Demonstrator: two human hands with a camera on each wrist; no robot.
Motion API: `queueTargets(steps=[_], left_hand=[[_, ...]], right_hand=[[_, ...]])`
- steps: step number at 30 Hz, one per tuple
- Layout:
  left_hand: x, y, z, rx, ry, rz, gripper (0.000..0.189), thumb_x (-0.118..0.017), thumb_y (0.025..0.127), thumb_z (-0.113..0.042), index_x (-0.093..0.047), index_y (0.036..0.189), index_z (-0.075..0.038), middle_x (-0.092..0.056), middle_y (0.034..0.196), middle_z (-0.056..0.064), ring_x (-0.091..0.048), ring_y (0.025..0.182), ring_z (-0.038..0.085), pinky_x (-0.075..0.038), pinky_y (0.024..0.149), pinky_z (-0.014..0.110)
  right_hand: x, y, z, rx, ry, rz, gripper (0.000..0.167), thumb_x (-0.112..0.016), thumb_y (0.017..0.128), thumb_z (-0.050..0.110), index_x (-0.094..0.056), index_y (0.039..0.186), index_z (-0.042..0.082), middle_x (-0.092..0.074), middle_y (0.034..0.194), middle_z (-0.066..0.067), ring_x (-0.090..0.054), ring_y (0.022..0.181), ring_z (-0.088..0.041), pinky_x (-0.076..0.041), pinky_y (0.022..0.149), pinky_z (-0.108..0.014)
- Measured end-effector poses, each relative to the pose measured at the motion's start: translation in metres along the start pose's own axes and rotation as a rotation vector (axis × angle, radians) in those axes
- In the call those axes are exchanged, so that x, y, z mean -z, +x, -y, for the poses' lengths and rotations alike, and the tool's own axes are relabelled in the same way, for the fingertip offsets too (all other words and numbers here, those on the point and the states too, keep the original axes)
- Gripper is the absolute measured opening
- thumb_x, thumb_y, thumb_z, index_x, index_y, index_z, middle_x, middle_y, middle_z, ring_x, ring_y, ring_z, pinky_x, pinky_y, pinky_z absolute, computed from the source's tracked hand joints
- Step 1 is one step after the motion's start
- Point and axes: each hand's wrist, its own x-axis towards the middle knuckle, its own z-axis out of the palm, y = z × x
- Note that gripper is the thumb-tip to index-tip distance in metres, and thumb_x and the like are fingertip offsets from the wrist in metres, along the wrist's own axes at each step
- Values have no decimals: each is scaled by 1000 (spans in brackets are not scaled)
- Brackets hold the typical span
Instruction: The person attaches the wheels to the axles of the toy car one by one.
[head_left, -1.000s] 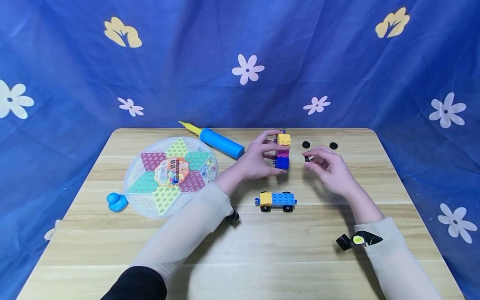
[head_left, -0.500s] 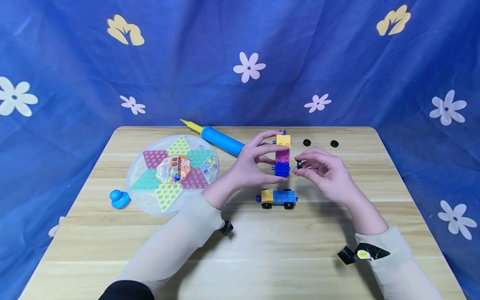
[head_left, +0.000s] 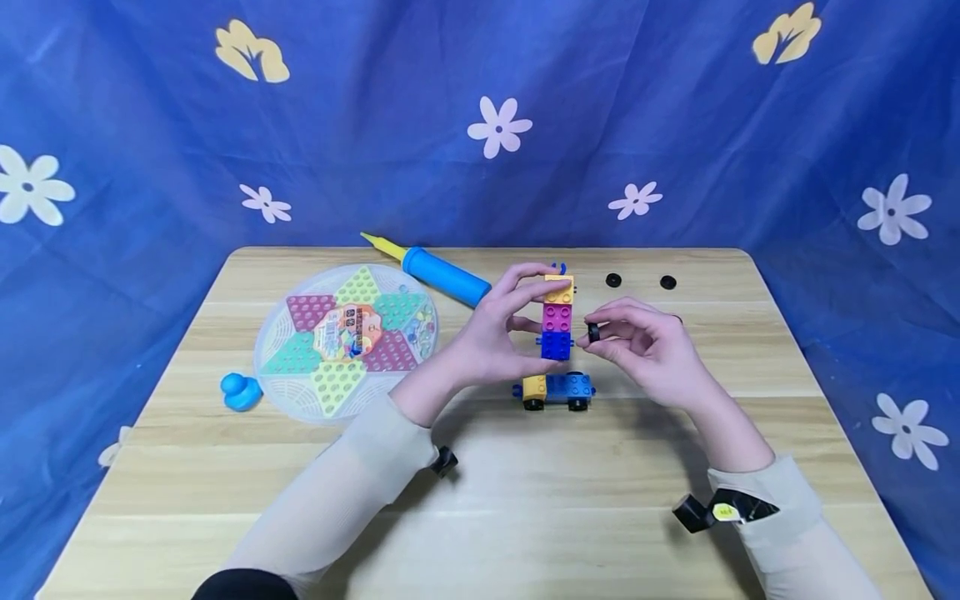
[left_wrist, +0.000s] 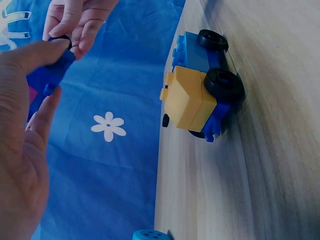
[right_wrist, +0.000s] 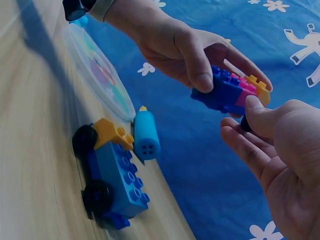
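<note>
Wheel [head_left: 593,332] sits pinched in right hand [head_left: 651,348], beside blocks [head_left: 557,318] gripped by left hand [head_left: 495,333].

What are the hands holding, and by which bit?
The left hand holds the bricks by both ends; the right hand pinches a wheel by its rim.

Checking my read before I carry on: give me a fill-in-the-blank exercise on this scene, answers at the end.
The left hand grips a block vehicle whose pink block sits between a blue block and a ____ one.
The right hand pinches a black wheel between its fingers and ____.
Loose on the table lie ____ more black wheels.
The toy duck beside the Chinese checkers board is coloured ____.

Missing words: yellow; thumb; two; blue.
</note>
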Motion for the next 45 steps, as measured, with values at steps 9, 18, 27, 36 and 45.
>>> queueTargets(steps=[9, 18, 27, 36, 45], left_hand=[[2, -7, -17, -67, -139, -61, 87, -97, 65, 10, -60, 143, 1, -44, 153, 10, -59, 121, 29, -65, 79, 41], [3, -13, -28, -106, -142, -89, 88, -98, 61, 13, -61, 141, 5, -44, 151, 11, -61, 123, 30, -65, 77, 41], [2, -18, -27, -82, -209, -94, 88, -95, 60, 19, -61, 140, 8, -42, 153, 12, -60, 120, 31, -65, 77, 44], [6, -23, -31, -3, -243, -121, 88, -95, 61, 19, -62, 141, 4, -42, 155, 7, -62, 121, 31, -65, 74, 45], [3, -24, -33, -19, -257, -126, 88, -94, 58, 21, -61, 139, 9, -42, 155, 10, -62, 120, 32, -65, 74, 46]], right_hand=[[-10, -1, 3, -25, 144, 13, 34, -71, 86, -26, -66, 118, -17, -70, 118, -19, -76, 98, -24, -63, 84, -36], [-20, -1, 8, -23, 266, 24, 34, -80, 87, -13, -64, 115, -24, -71, 114, -16, -75, 97, -24, -62, 86, -38], [-29, -1, 12, 10, 271, -35, 27, -82, 82, -17, -68, 105, -23, -72, 100, -19, -76, 87, -24, -64, 76, -35], [-39, 4, 19, 7, 226, -64, 25, -78, 78, -27, -74, 101, -17, -75, 96, -16, -76, 83, -21, -64, 72, -33], [-43, 5, 21, 51, 207, -76, 31, -80, 73, -29, -79, 99, -11, -76, 91, -14, -74, 81, -19, -63, 68, -29]])
